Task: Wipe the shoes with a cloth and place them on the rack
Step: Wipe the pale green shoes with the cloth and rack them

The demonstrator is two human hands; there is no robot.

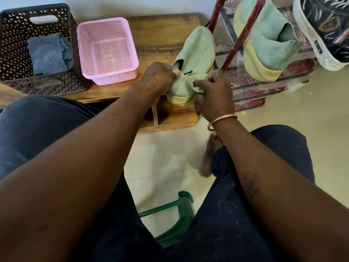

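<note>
A pale green knit shoe (196, 52) with a yellow sole is held over the right end of the wooden table, toe pointing away. My left hand (157, 78) grips its collar, thumb at the opening. My right hand (215, 93) pinches a small greenish cloth (194, 85) against the heel. The matching green shoe (264, 40) leans on the rack (239, 35) with red bars at the upper right, beside a dark sneaker (324, 29) with a white sole.
A pink perforated basket (130, 53) and a brown basket (11, 44) holding a grey-blue cloth (49, 53) stand on the wooden table (162, 33). A green plastic stool (181, 214) is under me. My knees flank the tiled floor.
</note>
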